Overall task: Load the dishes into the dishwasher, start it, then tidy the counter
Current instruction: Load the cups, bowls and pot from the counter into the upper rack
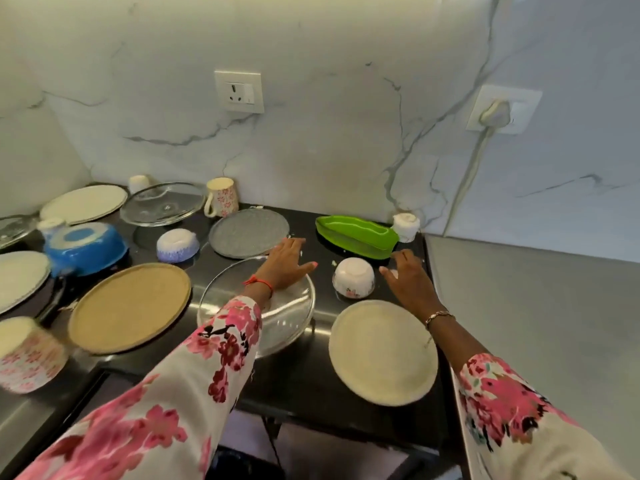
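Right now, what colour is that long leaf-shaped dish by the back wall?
Bright green. The leaf-shaped dish shows clearly in the head view, near the counter's far right corner.

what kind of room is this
Most likely a home kitchen: a black stone counter crowded with dishes such as an upturned white floral bowl and a clear glass pan lid, backed by a white marble-look wall with a white power socket.

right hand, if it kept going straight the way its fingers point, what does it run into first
Most likely the green leaf-shaped tray. The right hand is open, fingers aimed away from the person toward the back wall, just right of the upturned floral bowl. The tray's near edge lies just ahead; depth is hard to judge.
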The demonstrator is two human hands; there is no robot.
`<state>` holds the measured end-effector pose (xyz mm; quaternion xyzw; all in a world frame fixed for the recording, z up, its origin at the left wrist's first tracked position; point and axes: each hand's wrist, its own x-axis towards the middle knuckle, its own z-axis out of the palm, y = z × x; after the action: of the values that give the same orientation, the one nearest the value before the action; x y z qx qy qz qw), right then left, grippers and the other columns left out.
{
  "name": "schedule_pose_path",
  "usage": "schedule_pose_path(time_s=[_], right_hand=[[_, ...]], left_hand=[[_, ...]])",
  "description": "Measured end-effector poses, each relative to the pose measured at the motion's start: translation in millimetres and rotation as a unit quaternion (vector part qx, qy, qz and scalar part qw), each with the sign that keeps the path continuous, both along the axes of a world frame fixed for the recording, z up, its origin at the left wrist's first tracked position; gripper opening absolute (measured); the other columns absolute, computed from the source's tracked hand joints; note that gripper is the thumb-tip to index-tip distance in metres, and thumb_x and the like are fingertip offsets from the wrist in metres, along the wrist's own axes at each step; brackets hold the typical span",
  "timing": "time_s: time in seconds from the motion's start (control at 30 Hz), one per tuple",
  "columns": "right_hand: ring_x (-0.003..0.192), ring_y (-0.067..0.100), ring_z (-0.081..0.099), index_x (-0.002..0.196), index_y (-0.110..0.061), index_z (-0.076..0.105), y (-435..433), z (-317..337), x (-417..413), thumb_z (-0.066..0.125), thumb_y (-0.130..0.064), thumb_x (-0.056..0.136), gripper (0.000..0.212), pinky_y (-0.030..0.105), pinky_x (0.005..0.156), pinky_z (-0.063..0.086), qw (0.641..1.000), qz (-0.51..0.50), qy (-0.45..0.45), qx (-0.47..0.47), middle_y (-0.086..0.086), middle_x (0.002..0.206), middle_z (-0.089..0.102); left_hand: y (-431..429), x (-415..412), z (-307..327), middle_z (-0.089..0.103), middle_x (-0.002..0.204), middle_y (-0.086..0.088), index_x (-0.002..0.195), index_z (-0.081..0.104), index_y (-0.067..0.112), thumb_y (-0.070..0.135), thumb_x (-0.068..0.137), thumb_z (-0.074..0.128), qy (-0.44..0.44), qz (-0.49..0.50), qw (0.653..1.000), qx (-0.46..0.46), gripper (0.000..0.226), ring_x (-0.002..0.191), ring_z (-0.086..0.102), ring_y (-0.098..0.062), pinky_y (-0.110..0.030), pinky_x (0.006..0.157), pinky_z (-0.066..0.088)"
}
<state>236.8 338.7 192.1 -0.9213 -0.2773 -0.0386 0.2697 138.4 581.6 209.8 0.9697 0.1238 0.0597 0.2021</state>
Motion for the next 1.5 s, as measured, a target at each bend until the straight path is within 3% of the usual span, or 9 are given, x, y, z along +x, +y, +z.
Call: schedule_pose_path(time_s=[0.23,0.4,0.53,0.67,0.8,0.9,1.0,1.2,1.5], right_hand=[[0.120,0.037,0.040,0.133,-0.001,0.041,18.7,-1.4,93.2,0.050,-0.029,0.095,0.049,0.045,0.097,0.040,0.998,-0.030,0.012,-0.048,0.019,0.136,0.039],[0.129,0.041,0.030,0.143,-0.010,0.031,34.4,-5.7,156.4,0.048,-0.024,0.095,0.053,0.046,0.102,0.034,0.991,-0.036,0.034,-0.125,0.018,0.148,0.025],[0.130,0.038,0.028,0.142,-0.013,0.032,47.4,-5.3,197.6,0.055,-0.016,0.089,0.058,0.043,0.105,0.030,0.982,-0.029,0.059,-0.178,0.016,0.147,0.025],[0.131,0.038,0.024,0.142,-0.018,0.032,57.7,-4.4,229.0,0.059,-0.015,0.084,0.063,0.047,0.099,0.038,0.967,-0.031,0.077,-0.243,0.014,0.147,0.021],[0.132,0.038,0.026,0.137,-0.016,0.038,66.3,-9.0,250.3,0.060,-0.018,0.082,0.058,0.046,0.104,0.037,0.954,-0.014,0.110,-0.277,0.016,0.143,0.025],[0.135,0.037,0.023,0.132,-0.016,0.041,68.5,-20.1,263.3,0.061,-0.022,0.069,0.066,0.048,0.102,0.037,0.950,-0.006,0.135,-0.283,0.018,0.143,0.029],[0.135,0.038,0.021,0.130,-0.014,0.042,70.1,-21.2,267.2,0.061,-0.015,0.080,0.053,0.048,0.103,0.036,0.950,-0.011,0.128,-0.285,0.017,0.143,0.027],[0.128,0.039,0.027,0.127,-0.013,0.048,67.1,-12.5,263.0,0.057,-0.016,0.087,0.041,0.047,0.095,0.041,0.955,-0.056,0.109,-0.270,0.014,0.138,0.033],[0.119,0.037,0.037,0.131,-0.012,0.041,54.9,23.6,206.5,0.069,-0.026,0.075,0.064,0.041,0.085,0.044,0.981,-0.123,0.066,-0.133,0.015,0.127,0.040]], left_hand=[[37.1,100.4,-37.1,-0.001,0.158,-0.012,0.150,0.003,0.009,0.049,0.087,0.055,0.200,0.005,0.980,0.023,0.091,0.145,-0.004,-0.028,-0.046,0.118,0.005],[57.4,144.2,-54.1,-0.012,0.157,-0.008,0.149,-0.007,0.009,0.055,0.082,0.059,0.269,-0.001,0.963,0.033,0.104,0.145,-0.011,-0.026,-0.047,0.117,0.000],[70.7,163.2,-65.2,-0.017,0.156,-0.010,0.148,-0.010,0.006,0.065,0.076,0.059,0.285,-0.011,0.958,0.041,0.116,0.145,-0.013,-0.026,-0.045,0.117,-0.002],[76.1,172.4,-76.3,-0.023,0.154,-0.014,0.146,-0.015,0.002,0.070,0.071,0.059,0.302,-0.038,0.952,0.041,0.125,0.143,-0.017,-0.027,-0.045,0.118,-0.005],[76.3,174.6,-86.8,-0.031,0.150,-0.014,0.144,-0.022,0.002,0.073,0.068,0.059,0.323,-0.052,0.944,0.046,0.132,0.140,-0.026,-0.027,-0.046,0.115,-0.011],[79.0,175.0,-90.8,-0.034,0.149,-0.013,0.143,-0.024,0.003,0.075,0.067,0.058,0.327,-0.058,0.942,0.043,0.132,0.139,-0.029,-0.026,-0.046,0.115,-0.013],[81.2,176.6,-93.3,-0.036,0.148,-0.012,0.142,-0.026,0.004,0.075,0.068,0.057,0.335,-0.067,0.939,0.040,0.132,0.138,-0.032,-0.026,-0.046,0.115,-0.014],[82.7,178.1,-91.2,-0.037,0.148,-0.012,0.142,-0.027,0.004,0.075,0.069,0.056,0.344,-0.073,0.935,0.044,0.131,0.137,-0.032,-0.026,-0.046,0.115,-0.013],[61.5,161.7,-67.9,-0.010,0.157,-0.015,0.148,-0.007,0.002,0.069,0.075,0.054,0.261,-0.036,0.962,0.076,0.116,0.145,-0.006,-0.027,-0.046,0.117,0.001]])
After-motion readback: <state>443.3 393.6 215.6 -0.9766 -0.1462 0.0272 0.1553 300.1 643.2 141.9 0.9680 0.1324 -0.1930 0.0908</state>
